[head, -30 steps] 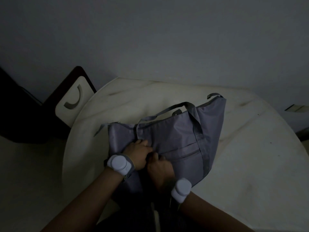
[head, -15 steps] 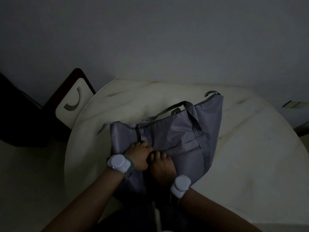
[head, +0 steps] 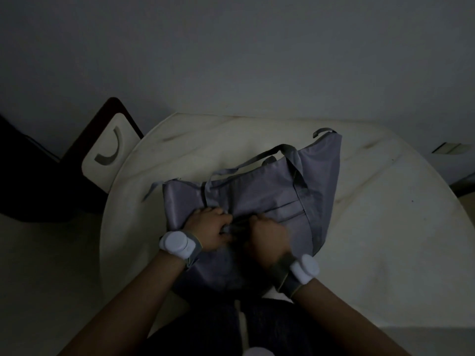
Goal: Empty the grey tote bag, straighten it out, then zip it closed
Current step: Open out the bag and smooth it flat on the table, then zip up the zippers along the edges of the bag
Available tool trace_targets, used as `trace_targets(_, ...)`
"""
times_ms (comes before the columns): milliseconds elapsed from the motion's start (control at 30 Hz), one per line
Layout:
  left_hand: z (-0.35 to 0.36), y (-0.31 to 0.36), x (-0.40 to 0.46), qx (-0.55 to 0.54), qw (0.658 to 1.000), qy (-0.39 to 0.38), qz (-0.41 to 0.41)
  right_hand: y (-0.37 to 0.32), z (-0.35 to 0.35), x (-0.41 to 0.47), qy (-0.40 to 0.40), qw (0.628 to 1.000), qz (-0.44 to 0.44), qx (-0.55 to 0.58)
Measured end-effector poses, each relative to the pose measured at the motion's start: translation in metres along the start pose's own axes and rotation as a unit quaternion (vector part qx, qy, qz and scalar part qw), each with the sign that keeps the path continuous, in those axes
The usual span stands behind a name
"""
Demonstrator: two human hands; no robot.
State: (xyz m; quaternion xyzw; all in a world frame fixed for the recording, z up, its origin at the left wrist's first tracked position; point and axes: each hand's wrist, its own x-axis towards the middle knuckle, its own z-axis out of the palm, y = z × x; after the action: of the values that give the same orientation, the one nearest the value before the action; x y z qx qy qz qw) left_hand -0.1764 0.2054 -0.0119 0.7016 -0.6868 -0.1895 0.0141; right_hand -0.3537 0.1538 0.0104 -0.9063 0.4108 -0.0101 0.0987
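Observation:
A grey tote bag lies on the round white table, its straps pointing toward the far side and its right corner raised. My left hand grips a fold of the bag's fabric at the lower left. My right hand sits just right of it with fingers curled into the fabric near a front pocket seam. Both wrists carry white round devices. The room is dim, and what lies inside the bag is hidden.
A dark wooden chair with a pale seat stands at the table's left. A plain wall rises behind the table. My lap shows below the table's near edge.
My right hand has shifted slightly to the right along the bag front. The left hand keeps its hold. The bag has barely moved.

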Motion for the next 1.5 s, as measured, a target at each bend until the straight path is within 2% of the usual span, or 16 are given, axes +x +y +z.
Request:
trace_targets(67, -0.002, -0.002, 0.0, -0.018, 1.0, -0.002, -0.012, 0.02, -0.007, 0.003, 0.009, 0.999, 0.032, 0.008)
trace_targets(433, -0.026, -0.011, 0.007, -0.043, 0.992, 0.105, -0.051, 0.117, -0.042, 0.037, 0.065, 0.978, 0.18, 0.079)
trace_targets(567, -0.05, -0.008, 0.016, -0.018, 0.991, 0.125, -0.042, 0.117, -0.052, 0.064, 0.062, 0.987, 0.147, 0.009)
trace_targets(733, -0.069, -0.051, 0.033, 0.021, 0.982, 0.146, -0.116, 0.105, -0.06, 0.073, 0.075, 0.988, 0.128, 0.047)
trace_targets(833, -0.079, -0.084, 0.046, 0.069, 0.966, 0.159, -0.19, 0.095, -0.046, 0.062, 0.004, 0.996, 0.013, 0.088)
trace_targets(900, -0.081, -0.098, 0.053, 0.053, 0.962, 0.167, -0.211, 0.09, -0.038, 0.062, -0.01, 0.994, -0.044, 0.101)
trace_targets(1067, -0.086, -0.084, 0.054, 0.055, 0.95, 0.167, -0.259, 0.083, -0.036, 0.066, -0.02, 0.99, -0.058, 0.124)
trace_targets(1133, -0.089, -0.061, 0.043, 0.036, 0.943, 0.224, -0.243, 0.081, -0.039, 0.068, -0.032, 0.985, -0.059, 0.16)
trace_targets(1200, -0.084, -0.021, 0.029, 0.032, 0.95, 0.256, -0.173, 0.079, -0.038, 0.074, -0.072, 0.981, -0.049, 0.176)
trace_targets(1300, -0.051, 0.032, 0.018, 0.024, 0.979, 0.191, -0.065, 0.067, -0.028, 0.087, -0.11, 0.984, -0.077, 0.118)
trace_targets(1400, -0.023, 0.027, 0.019, 0.115, 0.984, 0.116, -0.077, 0.062, -0.021, 0.094, -0.075, 0.99, -0.09, 0.078)
trace_targets(1500, -0.022, -0.006, 0.018, 0.115, 0.973, 0.137, -0.144, 0.078, -0.017, 0.095, -0.058, 0.997, -0.054, -0.021)
